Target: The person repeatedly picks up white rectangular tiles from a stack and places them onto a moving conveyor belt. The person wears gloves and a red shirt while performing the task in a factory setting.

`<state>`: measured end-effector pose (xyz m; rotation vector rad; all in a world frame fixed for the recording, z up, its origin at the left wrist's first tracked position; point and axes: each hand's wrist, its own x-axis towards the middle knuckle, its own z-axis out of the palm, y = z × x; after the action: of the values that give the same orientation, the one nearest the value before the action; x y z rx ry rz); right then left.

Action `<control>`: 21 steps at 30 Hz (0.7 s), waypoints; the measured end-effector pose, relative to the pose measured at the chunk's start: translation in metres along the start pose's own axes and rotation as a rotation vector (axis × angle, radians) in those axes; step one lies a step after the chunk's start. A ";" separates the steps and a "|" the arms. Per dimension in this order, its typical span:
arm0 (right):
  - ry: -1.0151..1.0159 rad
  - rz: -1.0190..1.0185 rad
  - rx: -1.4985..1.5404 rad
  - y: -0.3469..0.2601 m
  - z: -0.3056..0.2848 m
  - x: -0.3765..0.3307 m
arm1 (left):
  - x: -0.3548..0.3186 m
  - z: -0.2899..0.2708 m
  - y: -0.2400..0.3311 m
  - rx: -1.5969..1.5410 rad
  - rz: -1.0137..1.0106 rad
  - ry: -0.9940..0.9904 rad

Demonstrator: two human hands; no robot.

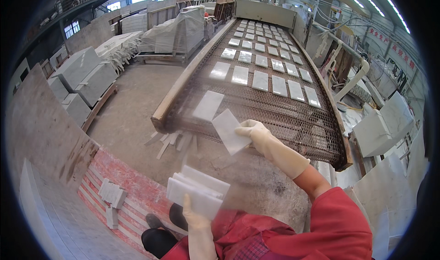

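My right hand (pixel 253 132), in a cream rubber glove, pinches the right edge of one white stone tile (pixel 228 129). That tile is tilted in the air over the near end of a mesh conveyor belt (pixel 275 125). A single tile (pixel 208 105) lies on the belt just beyond it, at the left. Low in front of my body, my gloved left hand (pixel 195 216) is closed around a stack of white tiles (pixel 197 190). Its thumb presses on the near face, and the other fingers are hidden behind the stack. Rows of glossy tiles (pixel 260 81) lie spaced out farther along the belt.
Wooden rails (pixel 195 72) edge the belt. Small stone offcuts (pixel 112 196) lie on a red striped board (pixel 128 170) at lower left. Stone blocks (pixel 85 72) and a plastic-wrapped stack (pixel 176 33) stand at left. A pale pipe (pixel 355 79) and stone slabs (pixel 382 127) are at right.
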<state>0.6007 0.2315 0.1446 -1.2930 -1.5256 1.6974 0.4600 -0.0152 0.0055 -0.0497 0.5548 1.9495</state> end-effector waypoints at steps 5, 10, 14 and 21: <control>0.083 -0.037 0.039 -0.004 0.005 -0.015 | 0.002 -0.002 0.000 0.011 0.012 0.015; 0.213 -0.037 0.173 -0.010 0.002 0.016 | -0.002 0.004 -0.002 0.030 0.022 0.014; 0.228 -0.024 0.144 -0.012 0.006 0.052 | -0.002 0.011 -0.003 0.069 0.029 0.091; 0.235 0.009 0.154 -0.015 0.018 0.082 | -0.001 0.010 -0.003 0.083 0.030 0.146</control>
<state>0.5474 0.2969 0.1318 -1.3651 -1.2322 1.5722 0.4652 -0.0112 0.0140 -0.1324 0.7358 1.9603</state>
